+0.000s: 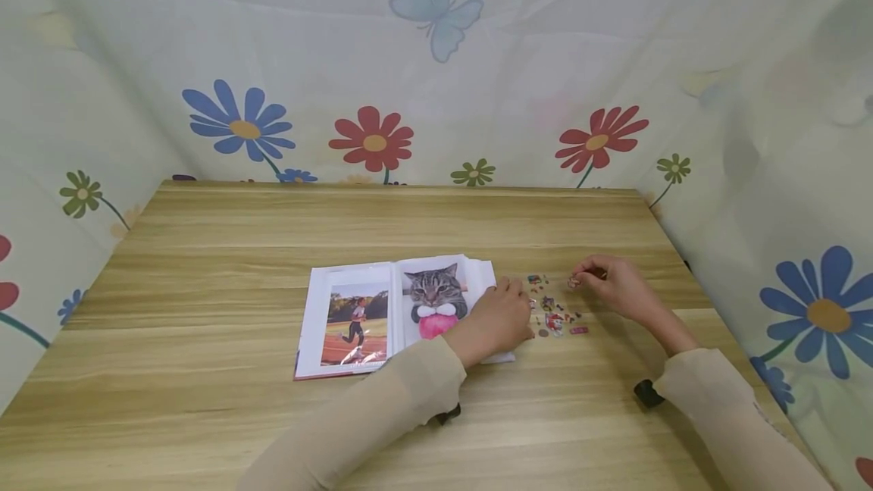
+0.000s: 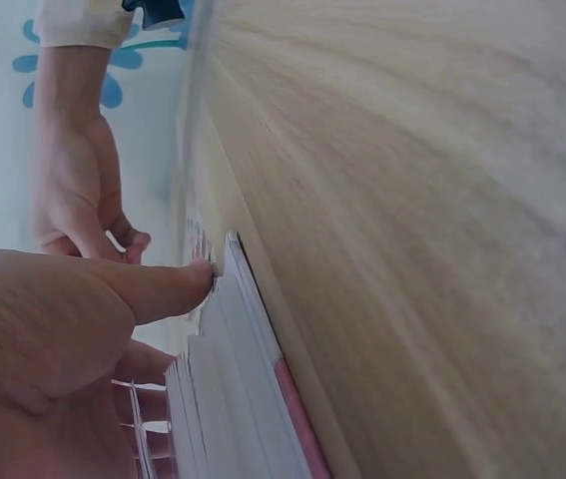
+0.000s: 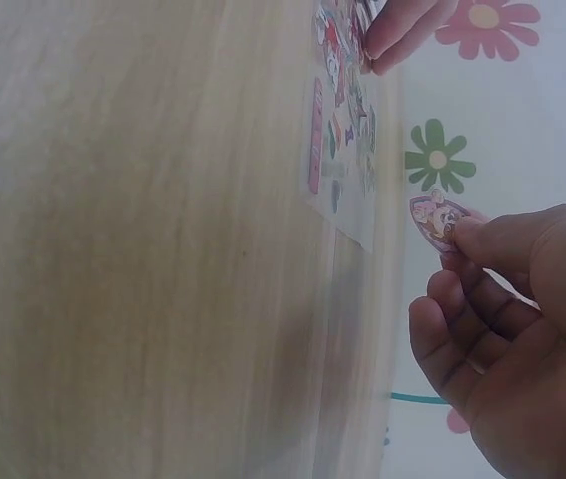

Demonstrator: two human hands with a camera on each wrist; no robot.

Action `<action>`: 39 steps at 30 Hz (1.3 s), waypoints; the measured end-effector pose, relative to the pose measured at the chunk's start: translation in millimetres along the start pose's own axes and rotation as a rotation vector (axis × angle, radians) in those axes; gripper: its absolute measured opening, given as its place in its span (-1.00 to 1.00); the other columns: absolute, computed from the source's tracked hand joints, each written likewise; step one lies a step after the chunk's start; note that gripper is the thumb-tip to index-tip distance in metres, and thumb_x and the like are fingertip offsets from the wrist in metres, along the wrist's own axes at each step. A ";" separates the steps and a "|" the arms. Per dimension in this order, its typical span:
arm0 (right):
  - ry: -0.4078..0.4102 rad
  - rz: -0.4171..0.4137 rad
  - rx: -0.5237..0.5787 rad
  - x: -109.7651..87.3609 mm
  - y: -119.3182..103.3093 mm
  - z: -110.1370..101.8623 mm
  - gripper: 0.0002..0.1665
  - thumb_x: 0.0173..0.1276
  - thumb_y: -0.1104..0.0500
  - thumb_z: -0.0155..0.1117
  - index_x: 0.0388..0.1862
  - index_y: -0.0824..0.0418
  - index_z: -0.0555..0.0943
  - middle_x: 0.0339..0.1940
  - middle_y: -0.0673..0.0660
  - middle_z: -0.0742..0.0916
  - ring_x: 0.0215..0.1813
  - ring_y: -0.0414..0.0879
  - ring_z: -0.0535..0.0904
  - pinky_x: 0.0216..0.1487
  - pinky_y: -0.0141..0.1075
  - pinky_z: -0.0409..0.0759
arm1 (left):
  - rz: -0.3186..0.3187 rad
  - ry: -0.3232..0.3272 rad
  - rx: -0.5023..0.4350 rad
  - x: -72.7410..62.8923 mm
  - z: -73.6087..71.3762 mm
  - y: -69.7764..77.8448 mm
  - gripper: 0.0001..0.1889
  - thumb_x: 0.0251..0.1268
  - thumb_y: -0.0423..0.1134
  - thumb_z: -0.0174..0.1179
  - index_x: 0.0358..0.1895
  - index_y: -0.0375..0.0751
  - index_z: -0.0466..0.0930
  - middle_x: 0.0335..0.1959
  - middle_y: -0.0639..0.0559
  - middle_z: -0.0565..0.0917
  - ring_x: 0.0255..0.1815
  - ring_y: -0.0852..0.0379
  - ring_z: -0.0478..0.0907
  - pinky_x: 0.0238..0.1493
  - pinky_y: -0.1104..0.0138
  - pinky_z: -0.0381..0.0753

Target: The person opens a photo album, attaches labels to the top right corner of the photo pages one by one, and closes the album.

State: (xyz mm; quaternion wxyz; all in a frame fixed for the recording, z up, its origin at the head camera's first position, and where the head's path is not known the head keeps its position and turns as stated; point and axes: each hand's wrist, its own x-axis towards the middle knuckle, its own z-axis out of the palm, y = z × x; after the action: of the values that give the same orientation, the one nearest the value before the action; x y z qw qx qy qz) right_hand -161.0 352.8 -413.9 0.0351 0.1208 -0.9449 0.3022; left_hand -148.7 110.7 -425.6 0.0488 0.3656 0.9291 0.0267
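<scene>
In the head view, my right hand point(image 1: 617, 288) is raised over the table beside a clear sticker sheet point(image 1: 555, 309). Its thumb and index finger pinch a small pink-edged sticker point(image 3: 436, 220) with a cartoon figure on it. My left hand point(image 1: 501, 317) rests across the right edge of an open photo album point(image 1: 310, 324), its fingertips at the sheet's left side. From the left wrist, the thumb point(image 2: 163, 289) looks straight, its tip by the album's corner; the other fingers are partly hidden behind loose page edges point(image 2: 188, 409). Colourful stickers remain on the sheet.
The album's left page holds a photo of a runner point(image 1: 355, 328); its right page shows a cat picture point(image 1: 434, 298). Both lie on a wood-grain table point(image 1: 204, 264). A flower-printed cloth point(image 1: 307, 36) hangs behind and along the sides.
</scene>
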 end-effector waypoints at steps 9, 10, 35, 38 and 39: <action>-0.003 -0.004 0.007 2.2 -3.2 0.7 -0.90 0.48 0.39 0.28 -0.16 0.38 0.73 -0.25 0.21 0.81 -0.24 -0.02 0.66 -0.30 -0.37 0.56 | -0.007 0.009 -0.026 -2.5 -0.6 -4.5 -0.36 0.42 0.15 0.28 0.32 -0.29 0.59 0.38 -0.11 0.48 0.47 -0.10 0.30 0.38 0.15 0.45; -0.002 -0.001 0.008 2.3 -3.8 0.7 -0.90 0.48 0.39 0.28 -0.16 0.38 0.73 -0.25 0.21 0.81 -0.24 -0.02 0.65 -0.30 -0.37 0.56 | -0.009 0.006 -0.033 -3.0 -0.9 -5.4 -0.34 0.43 0.15 0.27 0.36 -0.30 0.55 0.44 -0.12 0.44 0.53 -0.13 0.24 0.44 0.12 0.39; 0.033 -0.095 0.045 9.3 -30.0 -2.2 -0.92 0.46 0.40 0.31 -0.16 0.38 0.72 -0.27 0.21 0.80 -0.30 0.10 0.66 -0.38 -0.42 0.55 | -0.071 0.067 -0.207 -69.2 -33.8 -63.3 -0.26 0.50 0.02 0.25 0.54 -0.37 0.28 0.62 -0.29 0.17 0.65 -0.30 -0.02 0.58 -0.11 0.08; 0.023 -0.100 0.047 11.2 -34.2 -1.8 -0.91 0.48 0.38 0.29 -0.15 0.36 0.73 -0.27 0.18 0.80 -0.32 0.07 0.63 -0.39 -0.41 0.55 | -0.085 0.087 -0.226 -76.6 -34.7 -70.9 -0.24 0.48 0.01 0.27 0.54 -0.38 0.28 0.62 -0.29 0.18 0.64 -0.31 -0.01 0.57 -0.12 0.08; 0.017 -0.099 0.050 12.0 -36.0 -1.8 -0.90 0.49 0.37 0.29 -0.14 0.36 0.73 -0.27 0.17 0.80 -0.32 0.07 0.62 -0.39 -0.40 0.54 | -0.089 0.095 -0.230 -79.2 -34.7 -73.8 -0.24 0.47 0.01 0.28 0.54 -0.38 0.28 0.61 -0.29 0.19 0.64 -0.31 0.00 0.57 -0.12 0.09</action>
State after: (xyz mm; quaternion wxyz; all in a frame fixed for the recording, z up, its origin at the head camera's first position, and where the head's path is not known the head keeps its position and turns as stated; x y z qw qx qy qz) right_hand -163.6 323.0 -390.5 0.0550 0.1657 -0.9296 0.3245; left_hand -144.8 2.3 -391.7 0.0475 0.3144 0.9364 0.1482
